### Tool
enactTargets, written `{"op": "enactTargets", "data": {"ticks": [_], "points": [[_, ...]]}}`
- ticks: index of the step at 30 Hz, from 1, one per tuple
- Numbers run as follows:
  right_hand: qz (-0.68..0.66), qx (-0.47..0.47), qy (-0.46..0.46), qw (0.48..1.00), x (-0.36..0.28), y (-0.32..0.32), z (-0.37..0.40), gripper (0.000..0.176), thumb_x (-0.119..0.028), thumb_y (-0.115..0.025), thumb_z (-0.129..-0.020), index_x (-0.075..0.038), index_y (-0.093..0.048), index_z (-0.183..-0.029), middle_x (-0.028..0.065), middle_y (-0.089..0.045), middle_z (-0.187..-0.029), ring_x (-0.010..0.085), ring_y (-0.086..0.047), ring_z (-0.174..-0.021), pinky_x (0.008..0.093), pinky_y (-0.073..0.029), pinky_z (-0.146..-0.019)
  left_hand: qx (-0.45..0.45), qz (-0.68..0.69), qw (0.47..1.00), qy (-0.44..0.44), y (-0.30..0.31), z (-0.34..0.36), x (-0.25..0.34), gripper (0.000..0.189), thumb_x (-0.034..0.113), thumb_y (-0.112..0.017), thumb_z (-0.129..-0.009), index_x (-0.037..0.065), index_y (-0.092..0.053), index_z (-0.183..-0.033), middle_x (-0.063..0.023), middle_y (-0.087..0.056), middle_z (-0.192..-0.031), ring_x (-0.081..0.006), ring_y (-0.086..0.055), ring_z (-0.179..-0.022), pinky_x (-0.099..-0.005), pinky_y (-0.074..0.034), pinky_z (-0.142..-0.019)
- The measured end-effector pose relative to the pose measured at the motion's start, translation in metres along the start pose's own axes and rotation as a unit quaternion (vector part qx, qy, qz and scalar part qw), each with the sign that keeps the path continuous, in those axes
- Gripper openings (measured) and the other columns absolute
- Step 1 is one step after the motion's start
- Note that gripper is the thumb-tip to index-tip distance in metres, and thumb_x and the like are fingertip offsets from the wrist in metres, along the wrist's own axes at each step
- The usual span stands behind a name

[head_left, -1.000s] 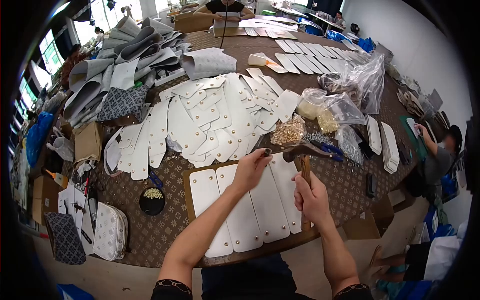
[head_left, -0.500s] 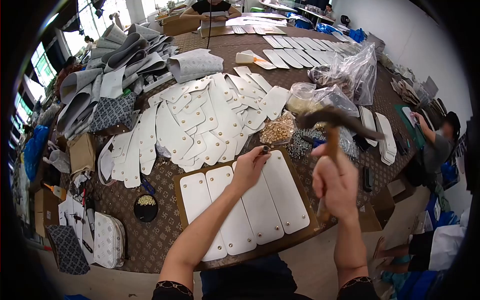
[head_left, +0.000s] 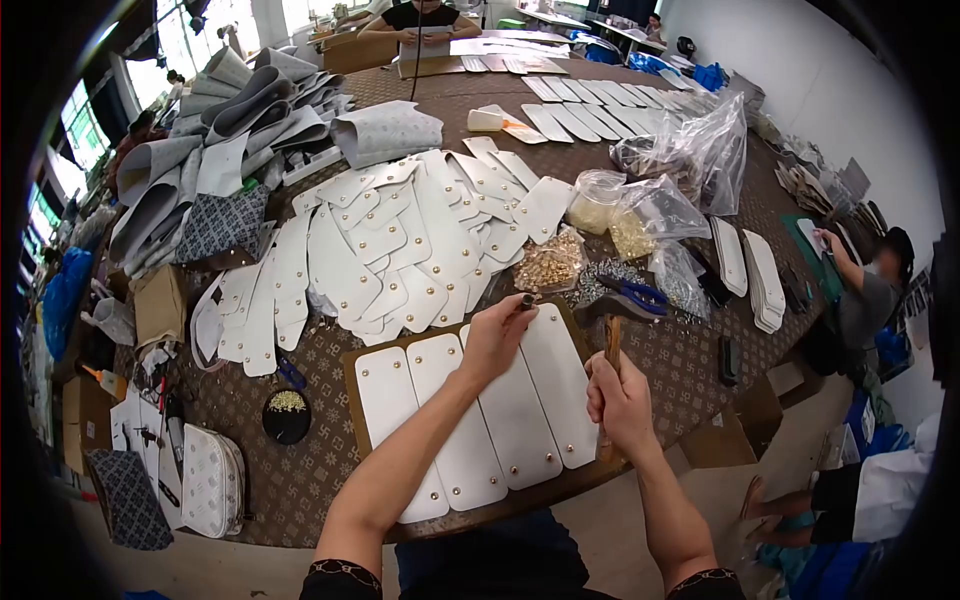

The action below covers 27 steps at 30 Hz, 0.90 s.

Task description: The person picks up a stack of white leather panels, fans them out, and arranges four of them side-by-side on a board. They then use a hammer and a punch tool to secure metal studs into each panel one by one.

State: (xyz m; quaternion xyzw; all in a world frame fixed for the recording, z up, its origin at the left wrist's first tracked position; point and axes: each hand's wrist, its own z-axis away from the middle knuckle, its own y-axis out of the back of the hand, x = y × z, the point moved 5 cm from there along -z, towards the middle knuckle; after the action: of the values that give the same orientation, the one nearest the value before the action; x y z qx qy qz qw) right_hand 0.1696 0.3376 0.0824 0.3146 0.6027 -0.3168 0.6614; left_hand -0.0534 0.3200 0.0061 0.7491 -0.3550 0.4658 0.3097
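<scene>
My left hand (head_left: 495, 338) grips a short dark metal setting punch (head_left: 527, 301) upright over the top end of a white panel. My right hand (head_left: 622, 405) is wrapped round the wooden handle of a hammer (head_left: 613, 338), just right of the panels. Several long white panels (head_left: 385, 400) with rounded corners and brass-coloured snaps at their ends lie side by side on a brown board (head_left: 580, 482). My left forearm hides part of the middle panels. What lies directly under the punch is hidden by my fingers.
Beyond the board lies a big heap of white studded pieces (head_left: 400, 235). Loose gold fasteners (head_left: 550, 262), silver fasteners (head_left: 605, 280), blue-handled pliers (head_left: 640, 293) and plastic bags (head_left: 640, 215) sit close by. A black dish (head_left: 288, 420) stands left. Other people work around the table.
My right hand has lowered the hammer and brought it left, nearer the punch. My left hand keeps the punch at nearly the same spot.
</scene>
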Motion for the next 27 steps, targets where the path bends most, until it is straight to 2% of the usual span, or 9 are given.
{"op": "enactTargets", "data": {"ticks": [1,4,10,15,20,22,24,25,27], "points": [[0.0,0.013,-0.02,1.0,0.013,0.005,0.003,0.028,-0.029,-0.055,-0.11,-0.003,-0.059,-0.102,-0.0011,-0.052,-0.064,0.0074,-0.049,-0.051,0.0252,-0.041,-0.048,-0.026,-0.005,0.997,0.073,0.0,0.0,0.003,0.019,0.009,-0.068,-0.103,-0.003,-0.07,-0.117,-0.0045,-0.075,-0.095,-0.0085,-0.065,-0.085,-0.0254,-0.054,-0.078],[-0.005,0.033,-0.063,0.997,0.043,0.013,0.01,0.028,-0.029,-0.055,-0.11,-0.003,-0.059,-0.101,-0.0007,-0.051,-0.064,0.0083,-0.051,-0.052,0.0259,-0.042,-0.049,0.022,0.066,0.998,-0.011,-0.014,-0.009,0.025,0.014,0.009,-0.068,-0.103,-0.004,-0.065,-0.106,-0.0061,-0.066,-0.075,-0.0099,-0.051,-0.068,-0.0282,-0.047,-0.065],[-0.028,0.035,-0.072,0.996,0.057,0.017,0.009,0.03,-0.029,-0.054,-0.111,-0.001,-0.059,-0.101,0.0006,-0.051,-0.065,0.0115,-0.051,-0.052,0.0283,-0.044,-0.05,-0.078,0.02,0.994,0.07,-0.042,-0.026,0.003,0.017,0.009,-0.067,-0.103,-0.003,-0.07,-0.115,-0.0056,-0.076,-0.097,-0.0089,-0.066,-0.088,-0.0263,-0.054,-0.081],[-0.016,-0.003,-0.1,0.995,0.027,0.018,0.006,0.028,-0.029,-0.056,-0.11,-0.003,-0.059,-0.1,-0.001,-0.052,-0.065,0.0075,-0.051,-0.052,0.0252,-0.042,-0.049,-0.059,0.028,0.997,0.033,-0.045,-0.027,-0.007,0.016,0.01,-0.068,-0.102,-0.004,-0.066,-0.109,-0.0085,-0.068,-0.084,-0.0105,-0.057,-0.076,-0.0283,-0.05,-0.071],[-0.03,0.002,0.286,0.958,-0.143,0.023,0.01,0.028,-0.028,-0.047,-0.113,-0.002,-0.056,-0.112,0.0,-0.05,-0.065,0.0054,-0.044,-0.051,0.0224,-0.036,-0.046,-0.036,0.031,0.999,-0.025,-0.047,-0.025,-0.003,0.017,0.011,-0.071,-0.1,-0.004,-0.065,-0.106,-0.0137,-0.063,-0.073,-0.0136,-0.049,-0.065,-0.0308,-0.047,-0.062],[-0.109,-0.035,0.458,0.882,-0.173,0.022,0.001,0.029,-0.029,-0.042,-0.114,-0.002,-0.051,-0.121,0.0019,-0.047,-0.066,0.0069,-0.041,-0.051,0.022,-0.035,-0.046,-0.077,-0.019,0.996,0.034,-0.046,-0.025,-0.005,0.015,0.007,-0.068,-0.101,-0.003,-0.069,-0.113,-0.0075,-0.073,-0.089,-0.0082,-0.062,-0.081,-0.0266,-0.053,-0.076],[-0.131,0.021,0.38,0.915,-0.126,0.007,-0.021,0.032,-0.032,-0.044,-0.113,-0.003,-0.055,-0.117,0.0016,-0.05,-0.068,0.0085,-0.043,-0.051,0.023,-0.036,-0.046,-0.056,-0.011,0.998,0.003,-0.044,-0.024,-0.001,0.016,0.009,-0.069,-0.101,-0.002,-0.068,-0.112,-0.012,-0.069,-0.083,-0.0117,-0.057,-0.073,-0.0289,-0.051,-0.07],[0.061,0.018,0.153,0.986,-0.085,0.008,-0.039,0.031,-0.032,-0.048,-0.112,-0.003,-0.059,-0.109,0.0005,-0.051,-0.068,0.0081,-0.046,-0.051,0.0246,-0.037,-0.047,-0.036,0.0,0.999,-0.027,-0.045,-0.024,0.004,0.018,0.011,-0.071,-0.1,-0.002,-0.067,-0.112,-0.0166,-0.065,-0.076,-0.0153,-0.053,-0.064,-0.0313,-0.048,-0.063],[0.221,-0.066,-0.014,0.973,-0.012,0.013,-0.064,0.028,-0.029,-0.051,-0.111,-0.004,-0.061,-0.103,-0.0006,-0.052,-0.066,0.0058,-0.047,-0.051,0.0241,-0.037,-0.046,-0.038,0.004,0.999,-0.026,-0.045,-0.013,0.009,0.019,0.011,-0.071,-0.099,-0.002,-0.067,-0.113,-0.0173,-0.065,-0.076,-0.0153,-0.053,-0.065,-0.0319,-0.049,-0.064]]}}
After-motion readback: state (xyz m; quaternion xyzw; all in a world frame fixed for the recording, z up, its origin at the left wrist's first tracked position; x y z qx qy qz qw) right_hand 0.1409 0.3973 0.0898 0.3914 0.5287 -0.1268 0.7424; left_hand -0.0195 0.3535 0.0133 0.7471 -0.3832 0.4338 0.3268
